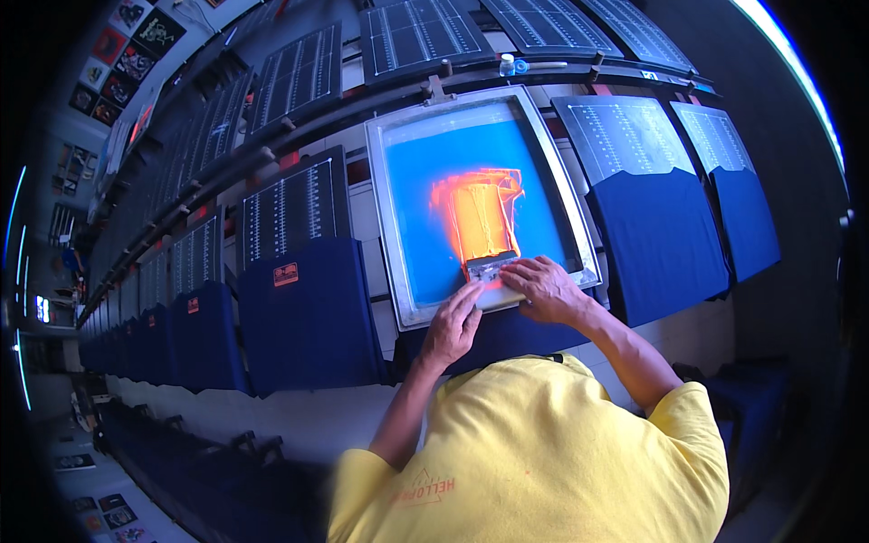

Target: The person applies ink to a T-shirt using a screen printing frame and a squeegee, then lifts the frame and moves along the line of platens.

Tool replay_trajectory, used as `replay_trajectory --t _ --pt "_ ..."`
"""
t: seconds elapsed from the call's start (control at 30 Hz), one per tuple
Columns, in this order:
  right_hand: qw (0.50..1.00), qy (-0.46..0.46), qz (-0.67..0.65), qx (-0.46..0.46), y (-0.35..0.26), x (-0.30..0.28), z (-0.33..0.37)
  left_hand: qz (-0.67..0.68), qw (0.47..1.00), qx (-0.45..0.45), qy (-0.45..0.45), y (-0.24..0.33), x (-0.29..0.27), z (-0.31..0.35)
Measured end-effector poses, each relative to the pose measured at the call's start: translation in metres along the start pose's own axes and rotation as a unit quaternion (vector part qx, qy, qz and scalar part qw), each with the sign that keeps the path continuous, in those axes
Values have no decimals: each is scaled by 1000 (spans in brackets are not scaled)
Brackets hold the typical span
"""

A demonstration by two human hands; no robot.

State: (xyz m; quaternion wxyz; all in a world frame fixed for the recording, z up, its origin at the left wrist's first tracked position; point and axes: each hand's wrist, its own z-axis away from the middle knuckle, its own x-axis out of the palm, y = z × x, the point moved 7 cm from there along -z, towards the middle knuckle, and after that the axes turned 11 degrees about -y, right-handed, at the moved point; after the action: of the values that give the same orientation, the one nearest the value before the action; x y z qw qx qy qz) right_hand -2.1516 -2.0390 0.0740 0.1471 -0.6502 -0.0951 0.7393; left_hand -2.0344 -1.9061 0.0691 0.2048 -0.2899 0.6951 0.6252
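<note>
A short, ink-smeared squeegee (487,268) stands at the near end of a patch of bright orange ink (484,217). The ink lies on the blue mesh of a screen printing frame (588,258) with a pale metal rim. At the squeegee's left end, my left hand (453,324) holds it with bent fingers, the thumb toward the right. My right hand (546,288) grips its right end, the fingers laid over the top. Beneath the frame's near edge shows dark blue fabric (507,339); what lies directly under the mesh is hidden.
Dark printing boards with white ruled marks (290,204) run in rows to the left and beyond a rail. Blue shirts (303,308) cover the near boards; some at left bear a small orange print. A small bottle (507,65) stands on the rail. Another blue shirt (647,240) lies right.
</note>
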Motion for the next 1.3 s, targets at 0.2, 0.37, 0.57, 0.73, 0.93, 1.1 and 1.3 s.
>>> replay_trajectory --t 0.2,0.37,0.57,0.73,0.93,1.1,1.3 --pt "992 116 29 33 4 -6 -14 -79 997 0 8 -1 -1 -27" --pt "989 144 29 27 -2 8 -4 -149 988 -16 30 2 11 -10" --pt "980 175 87 44 30 5 -41 -215 975 8 56 -26 -1 -48" --pt "973 197 95 67 81 -38 -107 -199 979 -14 45 -62 -52 -121" --pt "973 217 42 62 67 -55 -87 -199 980 -2 26 -31 -62 -113" --pt "987 151 35 51 15 -15 -22 -197 980 -7 39 4 -13 -37" --pt "985 156 51 45 7 11 -14 -198 978 -20 60 -4 16 -17"
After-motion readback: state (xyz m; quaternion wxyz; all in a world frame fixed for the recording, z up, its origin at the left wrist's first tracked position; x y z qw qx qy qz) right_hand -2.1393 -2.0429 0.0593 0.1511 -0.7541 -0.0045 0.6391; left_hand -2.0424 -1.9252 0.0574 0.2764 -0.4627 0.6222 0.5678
